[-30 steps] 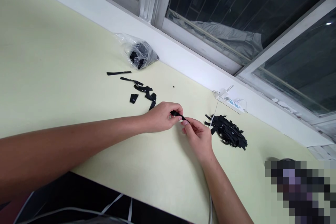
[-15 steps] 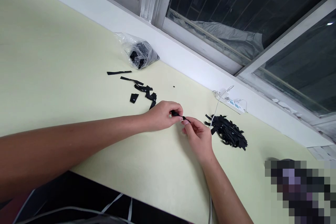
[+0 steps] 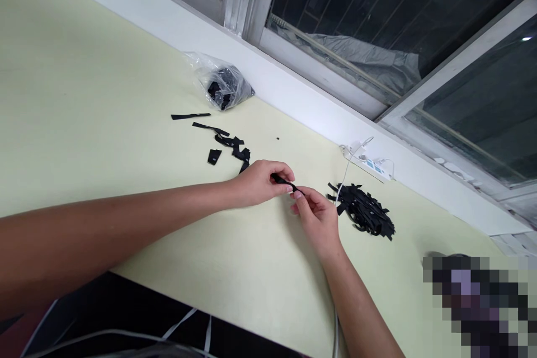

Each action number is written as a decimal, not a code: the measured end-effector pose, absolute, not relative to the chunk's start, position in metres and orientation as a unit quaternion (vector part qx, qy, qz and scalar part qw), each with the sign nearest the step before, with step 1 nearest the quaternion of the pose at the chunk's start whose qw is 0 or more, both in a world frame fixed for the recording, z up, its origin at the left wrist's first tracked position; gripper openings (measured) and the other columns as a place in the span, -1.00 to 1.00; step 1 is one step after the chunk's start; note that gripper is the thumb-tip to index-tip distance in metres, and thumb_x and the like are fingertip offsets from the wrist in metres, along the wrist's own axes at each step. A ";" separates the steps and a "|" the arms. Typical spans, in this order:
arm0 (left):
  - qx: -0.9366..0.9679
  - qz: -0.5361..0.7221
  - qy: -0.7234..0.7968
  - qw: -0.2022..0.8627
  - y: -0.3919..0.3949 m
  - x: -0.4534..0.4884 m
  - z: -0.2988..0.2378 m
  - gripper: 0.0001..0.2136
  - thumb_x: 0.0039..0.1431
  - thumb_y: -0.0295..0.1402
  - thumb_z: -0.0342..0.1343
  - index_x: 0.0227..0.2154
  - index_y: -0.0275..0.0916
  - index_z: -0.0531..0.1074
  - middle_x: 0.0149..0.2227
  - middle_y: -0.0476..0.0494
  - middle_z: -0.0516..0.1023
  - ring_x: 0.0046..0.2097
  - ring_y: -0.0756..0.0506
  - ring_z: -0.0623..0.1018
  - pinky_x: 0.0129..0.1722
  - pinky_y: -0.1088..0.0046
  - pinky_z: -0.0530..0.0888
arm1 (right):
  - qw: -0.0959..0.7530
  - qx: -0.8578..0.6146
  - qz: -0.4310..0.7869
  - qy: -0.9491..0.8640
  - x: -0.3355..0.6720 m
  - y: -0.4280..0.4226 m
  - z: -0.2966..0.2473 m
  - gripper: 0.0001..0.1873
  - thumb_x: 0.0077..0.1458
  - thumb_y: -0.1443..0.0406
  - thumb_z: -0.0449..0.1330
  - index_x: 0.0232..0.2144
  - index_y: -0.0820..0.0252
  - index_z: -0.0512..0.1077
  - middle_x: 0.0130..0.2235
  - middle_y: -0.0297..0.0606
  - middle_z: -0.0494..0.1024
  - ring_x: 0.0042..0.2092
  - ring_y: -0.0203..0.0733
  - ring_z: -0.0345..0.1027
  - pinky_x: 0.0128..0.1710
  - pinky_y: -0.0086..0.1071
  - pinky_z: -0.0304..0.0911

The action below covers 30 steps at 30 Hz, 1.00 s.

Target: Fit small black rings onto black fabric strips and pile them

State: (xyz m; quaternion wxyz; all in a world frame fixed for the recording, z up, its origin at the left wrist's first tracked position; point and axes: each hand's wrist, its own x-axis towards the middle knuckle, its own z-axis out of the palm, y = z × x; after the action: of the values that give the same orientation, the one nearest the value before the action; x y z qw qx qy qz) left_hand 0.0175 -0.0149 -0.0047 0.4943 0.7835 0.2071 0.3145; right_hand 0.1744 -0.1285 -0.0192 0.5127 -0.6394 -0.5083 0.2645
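Between my two hands is a short black fabric strip, held just above the table. My left hand pinches it with thumb and fingers, and part of it shows inside the curl of the fingers. On the other end, my right hand grips it between thumb and forefinger. Several loose black strips lie beyond my left hand, along with a small black piece bearing a pale mark. A heaped pile of black strips sits to the right of my right hand.
A clear plastic bag with black pieces inside rests by the white ledge. Against the ledge stands a white power strip, its cable running past the pile and under my right arm. A pixelated dark shape is at lower right.
My fingers have shifted slightly on the black fabric strip, and a little more of it shows in my left hand. Everything on the table stays where it was.
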 end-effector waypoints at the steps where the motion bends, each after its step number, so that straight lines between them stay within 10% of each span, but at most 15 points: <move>1: 0.778 0.312 0.203 0.506 -0.014 0.018 -0.005 -0.89 0.09 -0.35 0.20 -0.31 -0.21 0.53 -0.31 -0.06 0.60 -0.26 -0.05 0.53 -0.25 0.40 0.44 | 0.514 -0.638 0.266 -0.507 0.174 -0.129 -0.019 -0.67 0.12 0.07 0.23 -0.18 0.16 0.57 -0.26 -0.19 0.60 -0.39 -0.23 0.43 -0.34 -0.31 0.43; 24: 0.798 0.309 0.218 0.469 -0.018 0.018 -0.003 -0.89 0.14 -0.35 0.12 -0.33 -0.20 0.53 -0.33 -0.04 0.57 -0.31 -0.03 0.50 -0.29 0.42 0.41 | 0.500 -0.651 0.250 -0.513 0.176 -0.129 -0.021 -0.65 0.13 0.05 0.21 -0.15 0.12 0.58 -0.22 -0.19 0.62 -0.36 -0.20 0.46 -0.30 -0.29 0.42; 30: 0.780 0.374 0.232 0.444 -0.011 0.017 -0.001 -0.89 0.17 -0.35 0.09 -0.32 -0.23 0.50 -0.30 -0.06 0.57 -0.28 -0.03 0.50 -0.25 0.42 0.42 | 0.414 -0.662 0.136 -0.609 0.170 -0.124 -0.024 -0.58 0.24 0.09 0.10 0.06 0.10 0.48 0.03 -0.10 0.54 0.03 -0.01 0.42 0.01 -0.11 0.37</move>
State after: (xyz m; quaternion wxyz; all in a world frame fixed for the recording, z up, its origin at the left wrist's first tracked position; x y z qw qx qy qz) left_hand 0.0166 -0.0106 -0.0006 0.4441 0.7805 0.2324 0.3737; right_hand 0.1704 -0.1240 -0.0239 0.4144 -0.6624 -0.6092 0.1357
